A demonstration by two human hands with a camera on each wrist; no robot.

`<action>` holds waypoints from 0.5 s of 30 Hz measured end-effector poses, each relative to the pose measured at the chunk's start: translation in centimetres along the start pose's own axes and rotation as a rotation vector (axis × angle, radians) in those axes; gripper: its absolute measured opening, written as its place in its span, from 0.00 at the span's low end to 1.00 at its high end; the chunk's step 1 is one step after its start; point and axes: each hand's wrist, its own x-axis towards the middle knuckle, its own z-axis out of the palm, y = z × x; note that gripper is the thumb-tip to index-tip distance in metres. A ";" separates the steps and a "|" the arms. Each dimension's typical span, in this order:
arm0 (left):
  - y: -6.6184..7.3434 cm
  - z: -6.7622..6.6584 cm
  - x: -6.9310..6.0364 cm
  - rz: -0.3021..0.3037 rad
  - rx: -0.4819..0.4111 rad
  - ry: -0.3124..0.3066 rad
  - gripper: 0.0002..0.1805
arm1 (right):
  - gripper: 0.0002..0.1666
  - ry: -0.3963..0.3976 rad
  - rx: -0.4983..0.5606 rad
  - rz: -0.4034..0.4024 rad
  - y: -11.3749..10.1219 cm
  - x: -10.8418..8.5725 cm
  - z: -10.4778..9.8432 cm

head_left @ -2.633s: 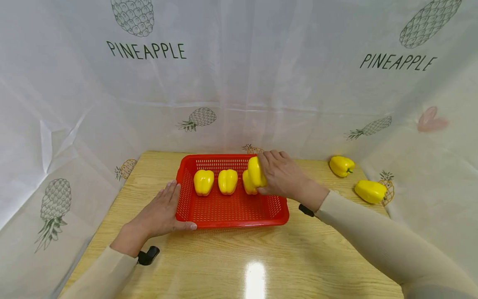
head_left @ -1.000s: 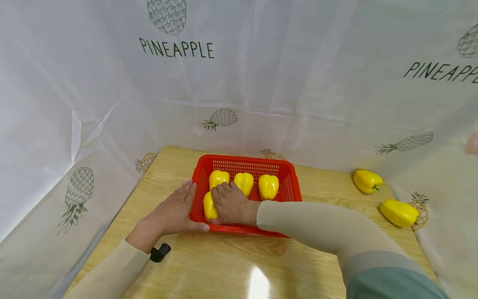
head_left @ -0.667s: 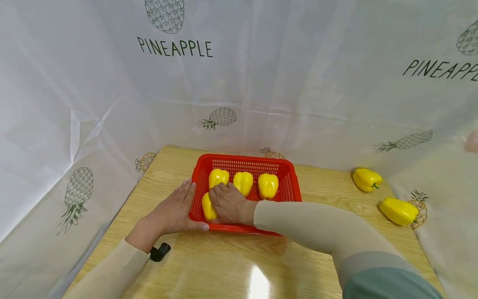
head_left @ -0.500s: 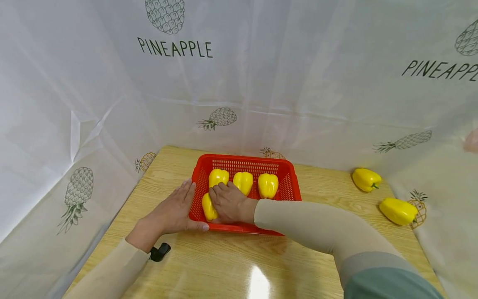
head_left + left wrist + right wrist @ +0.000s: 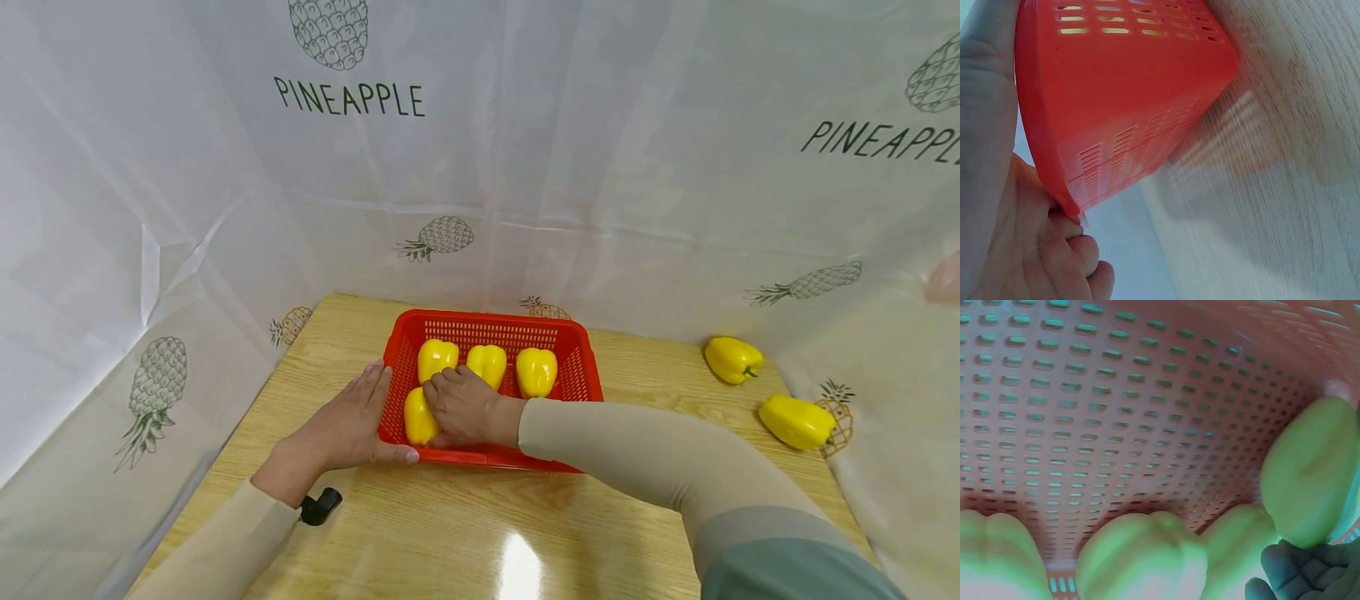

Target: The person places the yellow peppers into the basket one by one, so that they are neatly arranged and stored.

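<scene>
A red perforated plastic basket (image 5: pixel 487 458) stands on the table, three yellow bell peppers (image 5: pixel 536 372) in a row along its back side. In its front left corner lies another yellow bell pepper (image 5: pixel 420 417). My right hand (image 5: pixel 465 408) is at that pepper; in the right wrist view the fingers (image 5: pixel 1310 569) touch one end and a dark bit shows at its other side. Whether the grip is firm I cannot see. My left hand (image 5: pixel 345 425) rests against the basket's left side, thumb along the front rim, fingers extended; the left wrist view shows it at the rim.
Two more yellow bell peppers (image 5: pixel 797 422) lie on the wooden table (image 5: pixel 420 533) to the right, near the back right corner. White sheeting with pineapple prints (image 5: pixel 562 167) closes off the back and both sides.
My right hand has carried a pepper from above the basket's right side to the front left corner. Over the last half second it shifts slightly right, exposing more pepper. My left hand stays.
</scene>
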 end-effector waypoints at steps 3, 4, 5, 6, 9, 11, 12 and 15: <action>0.0 0.0 0.0 -0.001 0.002 0.001 0.80 | 0.51 0.008 -0.004 0.016 -0.1 -0.1 0.1; 0.0 0.0 0.0 -0.002 0.003 -0.001 0.80 | 0.52 0.010 -0.009 0.017 -0.1 -0.1 0.2; 0.1 0.0 0.0 0.000 0.004 -0.001 0.80 | 0.52 0.011 -0.013 0.016 -0.1 -0.2 0.2; 0.1 0.0 0.0 0.001 0.004 -0.001 0.79 | 0.52 0.014 -0.015 0.015 -0.1 -0.2 0.2; 0.2 -0.2 0.0 0.003 0.007 -0.001 0.79 | 0.54 0.029 -0.017 0.015 -0.1 -0.3 0.3; 0.2 -0.2 0.0 0.008 0.008 0.003 0.78 | 0.55 0.040 -0.014 0.018 0.0 -0.3 0.3; 0.2 -0.3 0.0 0.008 0.009 0.003 0.78 | 0.56 0.045 -0.011 0.020 0.1 -0.3 0.2; 0.1 -0.2 -0.1 0.007 0.005 0.000 0.79 | 0.56 0.057 -0.002 0.024 0.3 -0.4 0.1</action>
